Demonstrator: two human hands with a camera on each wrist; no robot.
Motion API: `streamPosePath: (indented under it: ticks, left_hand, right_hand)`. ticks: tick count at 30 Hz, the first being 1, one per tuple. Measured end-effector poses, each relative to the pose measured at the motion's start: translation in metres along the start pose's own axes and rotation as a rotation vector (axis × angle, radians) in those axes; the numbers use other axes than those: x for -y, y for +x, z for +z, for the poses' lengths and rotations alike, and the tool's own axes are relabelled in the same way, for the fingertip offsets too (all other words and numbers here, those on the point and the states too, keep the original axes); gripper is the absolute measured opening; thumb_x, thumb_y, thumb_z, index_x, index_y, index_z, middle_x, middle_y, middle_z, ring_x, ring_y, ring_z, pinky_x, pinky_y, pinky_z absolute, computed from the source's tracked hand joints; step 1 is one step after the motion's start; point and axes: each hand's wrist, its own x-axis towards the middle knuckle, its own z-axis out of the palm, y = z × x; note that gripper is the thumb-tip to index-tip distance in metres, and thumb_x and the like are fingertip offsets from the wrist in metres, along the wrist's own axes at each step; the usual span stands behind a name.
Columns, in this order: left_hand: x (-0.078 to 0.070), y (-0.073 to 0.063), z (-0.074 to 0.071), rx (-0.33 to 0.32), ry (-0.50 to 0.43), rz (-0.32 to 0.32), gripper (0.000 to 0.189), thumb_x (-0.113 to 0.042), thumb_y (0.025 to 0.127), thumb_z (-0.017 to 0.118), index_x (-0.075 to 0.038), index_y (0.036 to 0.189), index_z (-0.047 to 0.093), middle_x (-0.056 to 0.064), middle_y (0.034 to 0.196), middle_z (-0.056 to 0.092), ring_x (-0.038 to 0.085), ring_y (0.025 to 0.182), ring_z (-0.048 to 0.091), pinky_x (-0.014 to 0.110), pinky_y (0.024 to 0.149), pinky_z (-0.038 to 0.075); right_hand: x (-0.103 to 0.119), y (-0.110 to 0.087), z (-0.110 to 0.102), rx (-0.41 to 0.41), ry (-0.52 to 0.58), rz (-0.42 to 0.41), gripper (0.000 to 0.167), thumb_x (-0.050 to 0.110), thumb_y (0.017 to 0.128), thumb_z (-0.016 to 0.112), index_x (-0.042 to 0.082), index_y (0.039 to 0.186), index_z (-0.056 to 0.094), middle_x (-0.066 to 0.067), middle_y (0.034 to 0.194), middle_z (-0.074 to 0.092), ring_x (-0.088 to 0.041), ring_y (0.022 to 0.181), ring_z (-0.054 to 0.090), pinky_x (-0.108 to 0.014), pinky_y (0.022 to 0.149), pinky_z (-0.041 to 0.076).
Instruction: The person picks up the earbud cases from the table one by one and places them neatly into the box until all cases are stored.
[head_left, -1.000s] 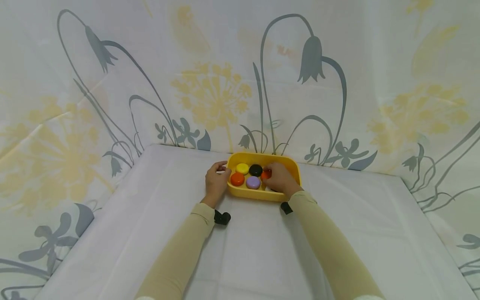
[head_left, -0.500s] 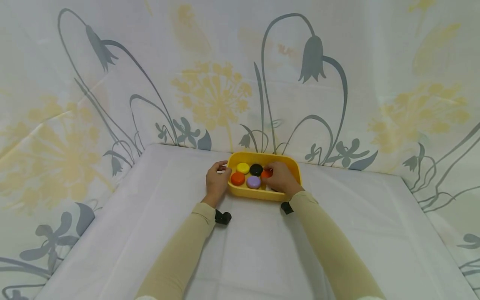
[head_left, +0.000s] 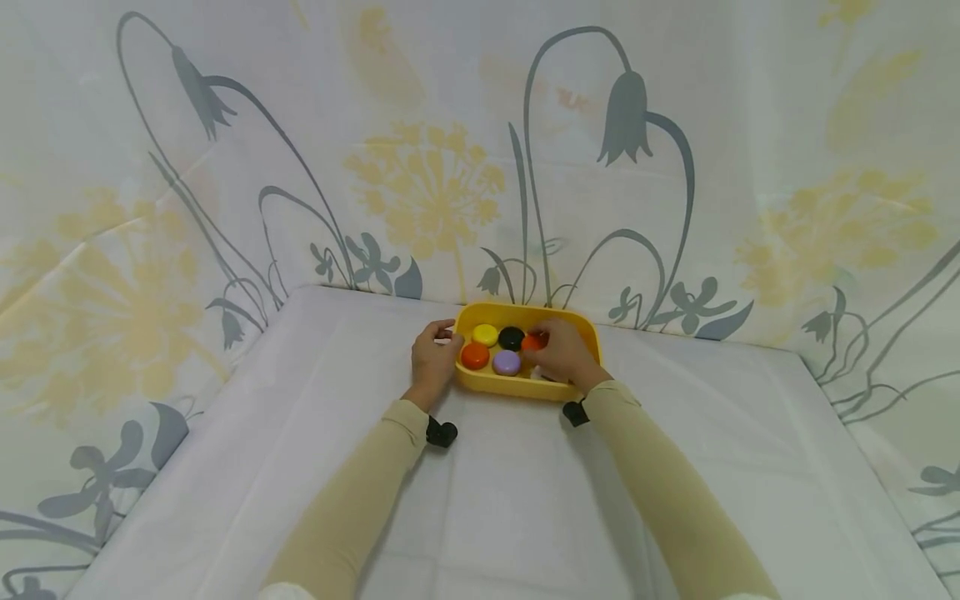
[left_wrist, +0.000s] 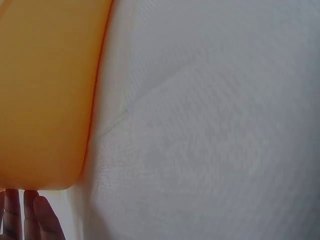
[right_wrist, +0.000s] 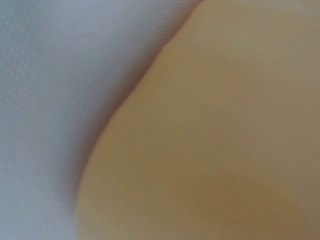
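Observation:
A yellow oblong tray (head_left: 491, 386) lies near the back of the table, holding small glossy round discs. Among them are a yellow disc (head_left: 485, 335), a black disc (head_left: 512, 337), an orange-red disc (head_left: 475, 356) and a lilac disc (head_left: 506, 362). Inside the right half, my right hand (head_left: 562, 352) pinches another orange-red disc (head_left: 533, 342), partly covered by the fingers. Something whitish (head_left: 537, 373) shows below that hand, too hidden to name. At the tray's left end, my left hand (head_left: 432, 358) touches the outer wall with fairly straight fingers (left_wrist: 31, 220).
White cloth covers the table (head_left: 517, 492). Behind it rises a flower-patterned curtain (head_left: 442, 192), close to the tray's far side. Black wrist devices (head_left: 441, 433) sit under both sleeves. The tray's outer wall fills much of the right wrist view.
My right hand's fingers have shifted slightly, still at the orange-red disc. The left hand and the tray stay in place.

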Motion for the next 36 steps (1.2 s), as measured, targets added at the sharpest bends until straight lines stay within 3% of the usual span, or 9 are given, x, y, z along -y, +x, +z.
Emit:
streamPosePath:
  ticks: [13, 26, 36]
  left_hand:
    - [-0.003, -0.002, -0.003, 0.038, 0.083, -0.014, 0.032, -0.02, 0.085, 0.061, -0.011, 0.115, 0.066, 0.007, 0.104, 0.062, 0.022, 0.087, 0.057, 0.029, 0.075, 0.052]
    - [-0.004, 0.0, -0.001, 0.026, 0.119, 0.002, 0.03, -0.02, 0.085, 0.061, -0.012, 0.114, 0.066, 0.006, 0.105, 0.063, 0.022, 0.086, 0.058, 0.031, 0.078, 0.054]
    - [-0.004, 0.0, -0.001, 0.022, 0.122, 0.011, 0.03, -0.019, 0.085, 0.061, -0.012, 0.114, 0.066, 0.005, 0.104, 0.063, 0.021, 0.085, 0.059, 0.031, 0.077, 0.054]
  right_hand:
    - [0.012, -0.013, -0.014, -0.033, -0.053, -0.138, 0.044, 0.022, 0.079, 0.071, 0.001, 0.117, 0.066, -0.015, 0.115, 0.066, -0.029, 0.101, 0.058, -0.041, 0.093, 0.049]
    - [0.022, -0.021, -0.022, -0.042, -0.039, -0.141, 0.045, 0.024, 0.078, 0.073, 0.004, 0.118, 0.066, -0.012, 0.112, 0.067, -0.027, 0.099, 0.058, -0.04, 0.092, 0.05]
    - [0.03, -0.036, -0.025, -0.077, -0.035, -0.231, 0.038, 0.022, 0.077, 0.074, 0.005, 0.11, 0.069, -0.008, 0.103, 0.066, -0.023, 0.091, 0.056, -0.036, 0.082, 0.05]
